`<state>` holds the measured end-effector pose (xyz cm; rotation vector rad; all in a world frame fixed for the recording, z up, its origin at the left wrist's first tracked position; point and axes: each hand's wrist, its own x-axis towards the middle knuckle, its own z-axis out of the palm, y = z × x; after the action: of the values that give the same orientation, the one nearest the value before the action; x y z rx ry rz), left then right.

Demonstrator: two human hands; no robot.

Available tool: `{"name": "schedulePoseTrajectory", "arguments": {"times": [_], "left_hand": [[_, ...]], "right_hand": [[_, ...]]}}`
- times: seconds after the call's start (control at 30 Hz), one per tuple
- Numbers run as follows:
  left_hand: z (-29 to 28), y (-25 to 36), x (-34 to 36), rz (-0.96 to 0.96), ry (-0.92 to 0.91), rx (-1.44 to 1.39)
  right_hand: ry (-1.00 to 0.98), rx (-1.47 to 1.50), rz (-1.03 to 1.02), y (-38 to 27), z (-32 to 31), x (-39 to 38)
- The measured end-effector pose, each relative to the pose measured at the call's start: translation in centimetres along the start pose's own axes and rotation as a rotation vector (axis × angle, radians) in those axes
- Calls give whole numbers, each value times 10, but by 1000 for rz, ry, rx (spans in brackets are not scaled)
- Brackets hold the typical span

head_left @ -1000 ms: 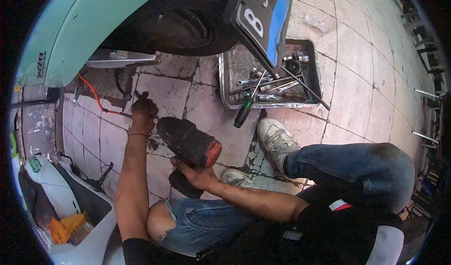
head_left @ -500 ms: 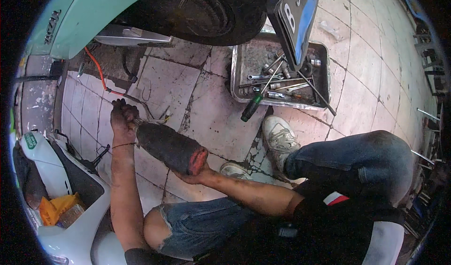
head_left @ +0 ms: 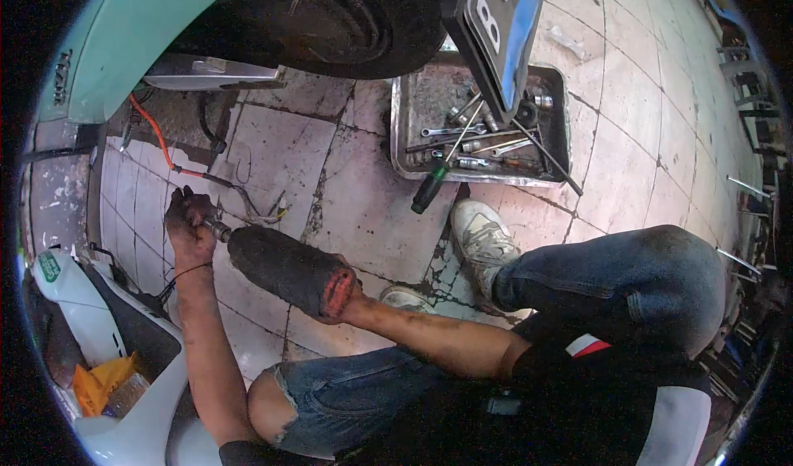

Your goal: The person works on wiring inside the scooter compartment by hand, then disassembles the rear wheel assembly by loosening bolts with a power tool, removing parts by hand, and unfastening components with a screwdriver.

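A bulky impact wrench (head_left: 281, 269), dark-bodied with a worn red rear end, lies slantwise between my hands above the tiled floor. My right hand (head_left: 351, 297) is closed round its rear; the tool hides most of those fingers. At the front, my left hand (head_left: 192, 226), blackened with grease, has its fingers curled at the wrench's metal tip (head_left: 219, 230). Whether a separate small part sits in those fingers cannot be made out. Behind the tool, an orange-and-dark cable (head_left: 169, 148) with loose wire ends rests on the tiles.
A metal tray (head_left: 396, 148) holds sockets, spanners and a green-handled screwdriver (head_left: 429, 189) leaning over its rim. Above hangs the rear of a mint-green scooter (head_left: 157, 20) with its number plate (head_left: 496, 36). White scooter bodywork (head_left: 140, 392) stands at left; my shoe (head_left: 483, 235) is by the tray.
My left hand has shifted left and slightly down, and more of the metal tip shows beside it. The wrench has moved a little left with my right hand. The whole view has shifted slightly.
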<state>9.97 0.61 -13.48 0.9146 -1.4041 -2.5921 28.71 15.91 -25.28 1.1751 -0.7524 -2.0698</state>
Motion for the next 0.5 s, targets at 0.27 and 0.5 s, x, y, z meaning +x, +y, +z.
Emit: {"name": "schedulePoseTrajectory", "arguments": {"times": [0.27, 0.5], "left_hand": [[-19, 4, 16, 57, -116, 98], [-9, -30, 10, -258, -218, -80]], "right_hand": [[121, 51, -4, 7, 14, -21], [-241, 381, 405, -23, -34, 16]]}}
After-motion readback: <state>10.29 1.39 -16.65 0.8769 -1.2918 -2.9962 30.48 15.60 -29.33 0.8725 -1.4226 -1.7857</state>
